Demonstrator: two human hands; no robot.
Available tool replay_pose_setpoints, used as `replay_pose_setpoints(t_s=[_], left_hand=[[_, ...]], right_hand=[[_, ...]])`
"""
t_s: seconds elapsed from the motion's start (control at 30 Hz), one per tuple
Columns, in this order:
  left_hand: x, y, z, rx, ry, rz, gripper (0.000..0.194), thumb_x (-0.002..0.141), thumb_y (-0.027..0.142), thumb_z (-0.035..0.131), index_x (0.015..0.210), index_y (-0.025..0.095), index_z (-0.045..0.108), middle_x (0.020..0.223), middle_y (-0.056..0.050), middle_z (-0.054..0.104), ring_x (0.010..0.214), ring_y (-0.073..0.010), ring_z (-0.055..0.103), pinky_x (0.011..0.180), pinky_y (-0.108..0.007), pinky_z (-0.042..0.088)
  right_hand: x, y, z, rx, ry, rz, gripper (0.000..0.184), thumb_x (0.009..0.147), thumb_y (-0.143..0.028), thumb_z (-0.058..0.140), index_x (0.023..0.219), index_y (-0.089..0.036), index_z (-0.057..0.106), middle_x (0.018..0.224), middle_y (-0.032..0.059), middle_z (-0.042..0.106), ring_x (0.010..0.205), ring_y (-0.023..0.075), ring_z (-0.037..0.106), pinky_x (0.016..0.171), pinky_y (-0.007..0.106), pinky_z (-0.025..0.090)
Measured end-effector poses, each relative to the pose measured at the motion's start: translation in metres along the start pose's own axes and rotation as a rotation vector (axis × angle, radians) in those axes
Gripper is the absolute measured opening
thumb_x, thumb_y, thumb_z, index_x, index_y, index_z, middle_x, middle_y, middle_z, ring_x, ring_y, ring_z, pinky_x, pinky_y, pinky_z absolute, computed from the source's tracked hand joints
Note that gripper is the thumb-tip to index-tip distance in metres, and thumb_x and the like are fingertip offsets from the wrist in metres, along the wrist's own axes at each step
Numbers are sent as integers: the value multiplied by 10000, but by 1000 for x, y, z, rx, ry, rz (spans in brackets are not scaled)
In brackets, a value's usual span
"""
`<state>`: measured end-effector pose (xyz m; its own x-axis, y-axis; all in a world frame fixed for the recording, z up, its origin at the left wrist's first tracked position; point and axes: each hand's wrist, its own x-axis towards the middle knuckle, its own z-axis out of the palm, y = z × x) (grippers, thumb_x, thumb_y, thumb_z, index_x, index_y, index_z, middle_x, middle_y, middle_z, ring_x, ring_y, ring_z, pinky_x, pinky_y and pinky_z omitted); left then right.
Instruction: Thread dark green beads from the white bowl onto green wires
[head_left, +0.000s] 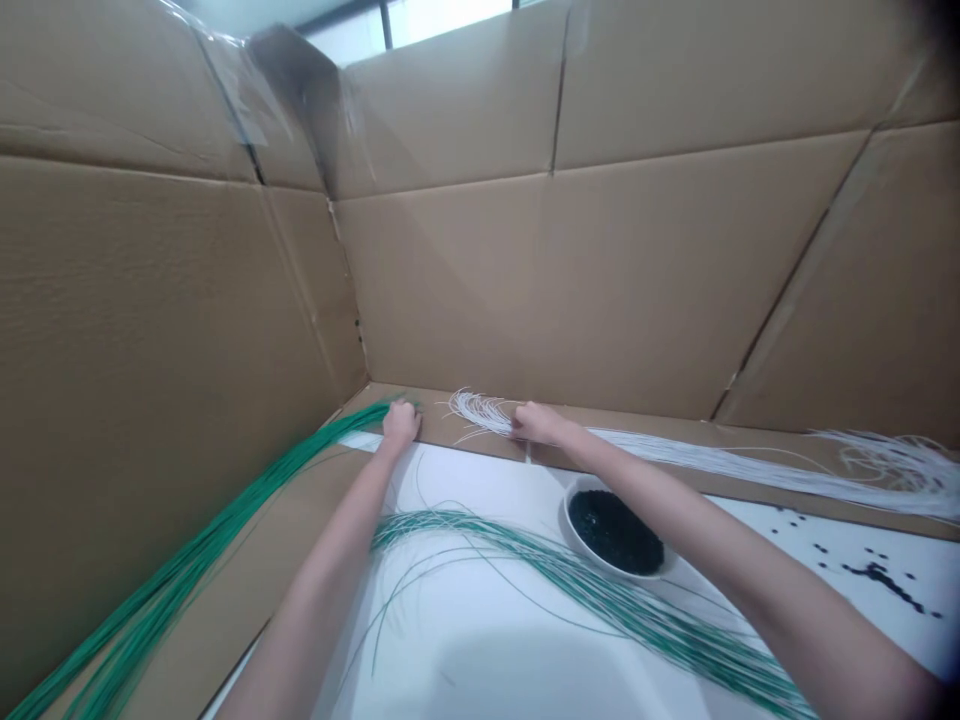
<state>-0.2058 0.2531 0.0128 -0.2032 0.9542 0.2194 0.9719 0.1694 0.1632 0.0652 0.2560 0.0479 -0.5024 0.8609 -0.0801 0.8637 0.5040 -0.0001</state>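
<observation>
Left hand [400,425] closed on green wires [187,570], right hand [536,423] closed on white wires [675,452], both beyond a white bowl [581,545] of black pellets [615,532].

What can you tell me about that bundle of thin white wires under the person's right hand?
The bundle of thin white wires is a long, loose sheaf of many slender, faintly glossy strands, possibly plastic-coated. It lies lengthwise along a cardboard ledge and runs out to the right edge of the view. Its left end fans into curved tips, while its far end splays into looser, tangled loops. The right hand sits on the bundle near the left end, and a few strands stray from the main sheaf.
</observation>
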Motion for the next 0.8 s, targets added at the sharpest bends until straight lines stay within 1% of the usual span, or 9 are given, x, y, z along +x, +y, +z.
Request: replay_pose_setpoints(t_s=[0.07, 0.17, 0.23, 0.33, 0.43, 0.57, 0.7, 0.8], left_hand=[[4, 3, 5, -6, 14, -67, 257, 789, 259, 454, 894, 130, 650, 1040, -164, 562, 989, -246, 527, 778, -294, 443], [8, 3, 10, -31, 16, -116, 256, 799, 219, 424, 901, 132, 642, 997, -173, 586, 933, -246, 561, 741, -301, 451], [9, 2, 11, -56, 9, -128, 250, 799, 199, 420, 896, 128, 640, 965, -178, 600, 913, -252, 573, 735, -310, 448], [11, 0, 10, -114, 0, -127, 227, 785, 183, 450, 921, 139, 626, 949, -165, 612, 934, -256, 565, 759, -317, 436], [14, -2, 8, -205, -2, -128, 224, 775, 184, 484, 964, 159, 602, 959, -133, 612, 972, -248, 544, 801, -319, 422], [23, -6, 3, -371, -27, -148, 227, 811, 216, 474, 1003, 137, 564, 991, -102, 587, 980, -208, 530, 849, -327, 414], [29, -8, -5, -552, -115, -203, 311, 830, 296, 469, 1091, 128, 485, 1074, -85, 520, 928, -177, 533, 783, -376, 462], [26, -7, -18, -676, -196, -224, 320, 828, 297, 472, 1100, 128, 477, 1081, -87, 514, 926, -179, 532, 775, -379, 466]], right_hand=[[13, -12, 1, 15, 22, 9, 301, 728, -397, 548, 911, -182, 652, 964, 117, 638, 852, 217, 600, 646, 240, 426], [31, -25, 2, 47, 49, 32, 316, 732, -407, 547, 954, -199, 630, 1021, 114, 620, 912, 227, 581, 680, 248, 427], [40, -29, 3, 79, 44, 54, 304, 717, -400, 562, 934, -201, 638, 1015, 115, 622, 908, 237, 584, 677, 256, 431], [48, -30, 5, 135, 34, 88, 261, 706, -321, 567, 916, -191, 651, 993, 126, 629, 872, 243, 599, 653, 259, 433], [52, -28, 5, 194, 45, 119, 248, 721, -246, 525, 926, -190, 654, 988, 127, 631, 861, 231, 605, 638, 243, 427], [50, -23, 2, 271, 76, 176, 257, 713, -228, 529, 928, -172, 657, 949, 122, 645, 835, 213, 613, 626, 219, 421], [46, -18, -2, 343, 150, 236, 221, 715, -210, 535, 888, -159, 663, 888, 115, 656, 810, 198, 614, 637, 212, 418], [39, -17, -7, 393, 244, 281, 196, 728, -188, 520, 869, -164, 653, 892, 113, 650, 829, 198, 607, 653, 217, 416]])
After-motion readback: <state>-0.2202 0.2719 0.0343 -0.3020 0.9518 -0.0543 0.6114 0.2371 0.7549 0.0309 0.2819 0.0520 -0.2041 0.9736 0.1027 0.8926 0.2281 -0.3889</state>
